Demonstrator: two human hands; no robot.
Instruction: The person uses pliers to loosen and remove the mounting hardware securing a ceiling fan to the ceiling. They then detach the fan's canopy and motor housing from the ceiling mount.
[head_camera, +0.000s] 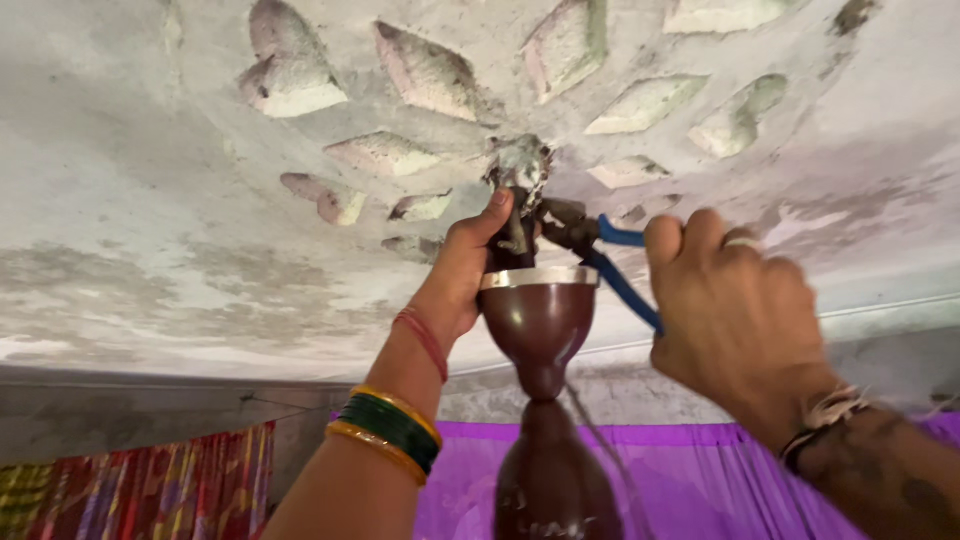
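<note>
I look up at a brown ceiling-fan canopy cup (540, 322) with a silver rim, sitting on the down rod under a metal ceiling hook (520, 165). My left hand (465, 268), with red thread and green and gold bangles on the wrist, grips the rod's top just above the cup, thumb pointing up at the hook. My right hand (735, 320) is closed around blue-handled pliers (620, 285). Their dark jaws bite on the fitting just right of the rod's top. A second brown cup (550, 485) sits lower on the rod, and a thin wire (600, 440) hangs beside it.
The grey plaster ceiling (200, 250) carries a ring of raised leaf-shaped mouldings (430, 75) around the hook. Purple cloth (700, 480) hangs along the far wall below. A red striped curtain (150, 490) hangs at lower left.
</note>
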